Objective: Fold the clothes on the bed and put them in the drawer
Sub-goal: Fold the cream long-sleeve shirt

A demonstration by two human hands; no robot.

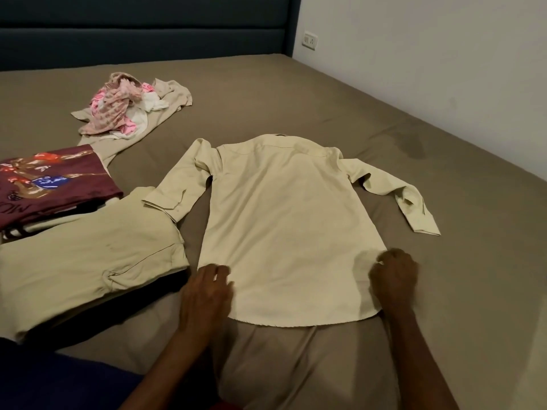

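The cream shirt (284,220) lay face down and spread flat in the middle of the bed (444,202), collar away from the person, hem nearest them. Both sleeves were out: the left one angled down across the sheet with its cuff beside the folded cream garment (88,255), the right one bent and trailing off to the side. That flat, back-up layout reads as the set-up for folding, so the sides can come in over the back.

The left hand (207,294) sat at the hem's left corner, fingers curled loosely onto the cloth's edge; whether they actually pinched the fabric could not be told. The right hand (393,276) was at the right corner, fingers curled in tight, apparently pinching the hem there. Two hands at two corners suggests tugging the tail taut to smooth out wrinkles before the first fold.

Out to the left, the folded cream garment rested flat, with a maroon printed shirt (50,184) folded just beyond it and overlapping its far edge, a neat pile likely staged for the drawer. Farther up the bed, a crumpled heap of pink and white clothes (118,113) sat on another cream piece, not yet folded. The dark headboard (142,39) stood behind. No drawer was visible.
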